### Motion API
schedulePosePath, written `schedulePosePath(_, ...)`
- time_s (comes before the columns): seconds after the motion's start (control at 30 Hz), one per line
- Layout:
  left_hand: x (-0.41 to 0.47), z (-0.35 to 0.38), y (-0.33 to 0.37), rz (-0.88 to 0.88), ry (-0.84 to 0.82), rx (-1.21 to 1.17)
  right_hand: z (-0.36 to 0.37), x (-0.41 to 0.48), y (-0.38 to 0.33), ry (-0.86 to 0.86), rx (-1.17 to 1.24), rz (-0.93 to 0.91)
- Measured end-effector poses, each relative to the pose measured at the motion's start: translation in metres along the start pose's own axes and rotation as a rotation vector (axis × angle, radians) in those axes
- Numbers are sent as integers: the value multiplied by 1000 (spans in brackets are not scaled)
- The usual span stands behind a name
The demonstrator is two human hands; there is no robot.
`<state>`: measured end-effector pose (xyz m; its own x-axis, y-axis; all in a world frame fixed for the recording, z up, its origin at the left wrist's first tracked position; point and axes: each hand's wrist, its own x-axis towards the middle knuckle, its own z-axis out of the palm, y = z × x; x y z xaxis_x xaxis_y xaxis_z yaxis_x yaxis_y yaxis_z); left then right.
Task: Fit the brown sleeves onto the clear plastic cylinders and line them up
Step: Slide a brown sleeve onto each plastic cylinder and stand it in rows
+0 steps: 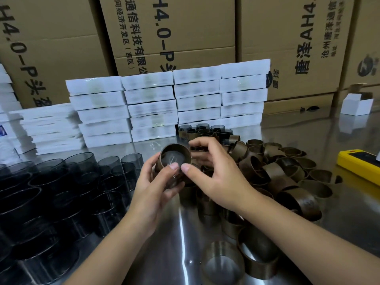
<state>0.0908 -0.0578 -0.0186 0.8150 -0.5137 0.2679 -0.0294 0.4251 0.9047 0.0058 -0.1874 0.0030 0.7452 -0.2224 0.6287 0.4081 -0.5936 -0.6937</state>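
Observation:
A clear plastic cylinder with a brown sleeve around it is held up over the steel table, its open mouth facing me. My left hand grips it from below and the left. My right hand pinches its right rim between thumb and fingers. Several bare dark-tinted cylinders stand on the left. A heap of loose brown sleeves lies on the right. Several sleeved cylinders stand in a group behind my hands.
White flat boxes are stacked along the back, with large cardboard cartons behind them. A yellow device lies at the right edge. A small white box sits far right. The steel table shows bare between my forearms.

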Motion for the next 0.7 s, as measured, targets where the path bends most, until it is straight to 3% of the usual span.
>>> schedulePosePath(0.17,0,0,-1,46,21,35,3,7,10,-73,260,235)
schedulePosePath(0.37,0,-2,0,70,21,53,3,11,13,-52,369,250)
schedulePosePath(0.7,-1,-2,0,94,-2,76,1,11,13,-4,294,222)
